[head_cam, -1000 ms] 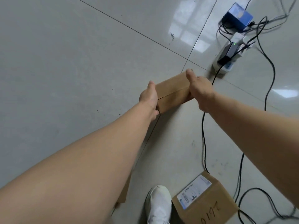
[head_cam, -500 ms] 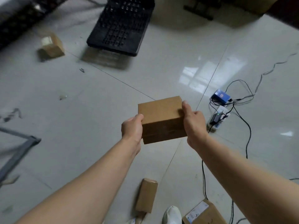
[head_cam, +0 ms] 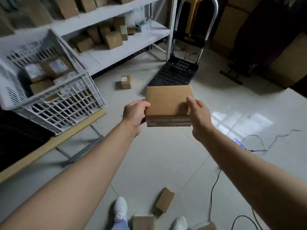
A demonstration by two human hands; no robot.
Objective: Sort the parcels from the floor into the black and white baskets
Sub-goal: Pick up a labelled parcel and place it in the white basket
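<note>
A plain brown cardboard parcel (head_cam: 167, 103) is held level in front of me at chest height. My left hand (head_cam: 135, 113) grips its left side and my right hand (head_cam: 197, 113) grips its right side. The white slatted basket (head_cam: 66, 103) stands on a low wooden table at the left, with several parcels inside. A dark shape at the far left edge may be the black basket (head_cam: 15, 130), mostly out of view. On the floor lie a small parcel (head_cam: 125, 82) ahead and more parcels near my feet (head_cam: 164, 200).
A white metal shelf (head_cam: 119, 47) with several boxes runs along the back. A black hand trolley (head_cam: 176, 72) stands behind the held parcel. Cables and a power strip (head_cam: 239, 143) trail across the tiled floor at the right. My white shoes (head_cam: 120, 208) show at the bottom.
Both hands have lifted the parcel from the floor up to chest height. My view has swung up and left, bringing the white basket, shelf and trolley into sight.
</note>
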